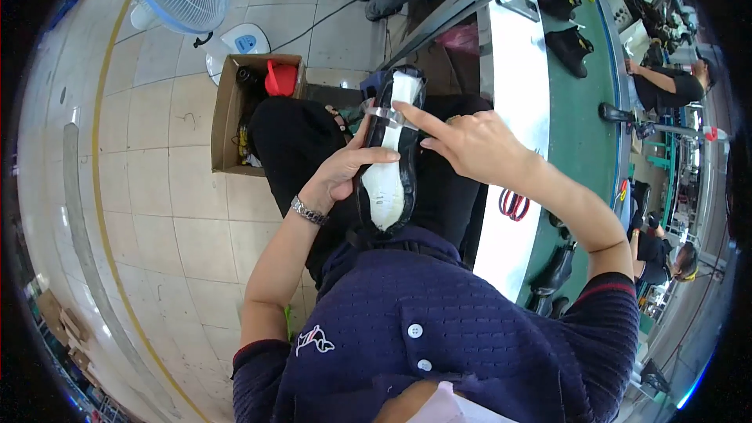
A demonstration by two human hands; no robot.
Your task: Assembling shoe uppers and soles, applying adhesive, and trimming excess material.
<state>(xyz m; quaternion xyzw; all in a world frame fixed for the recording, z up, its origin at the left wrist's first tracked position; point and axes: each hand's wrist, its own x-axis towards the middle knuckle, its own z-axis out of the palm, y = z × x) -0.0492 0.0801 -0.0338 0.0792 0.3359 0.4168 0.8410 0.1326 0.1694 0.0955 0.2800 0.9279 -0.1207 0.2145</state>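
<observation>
- Glossy black shoe with white underside (384, 184): sole-up above the lap, between both hands, long axis pointing away from the torso.
- Left hand (345, 170): grips the shoe's left edge, thumb on top.
- Right hand (482, 143): index finger extended to the translucent crosswise strip (384, 116); pinch indeterminable.
- White flat bench (515, 110): rightward; brown cardboard box (222, 121): forward-left.

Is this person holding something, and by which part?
A black shoe, sole up: the left hand has it around the narrow middle, thumb across the white underside. The right hand is at the far end; any grip there is unclear.
</observation>
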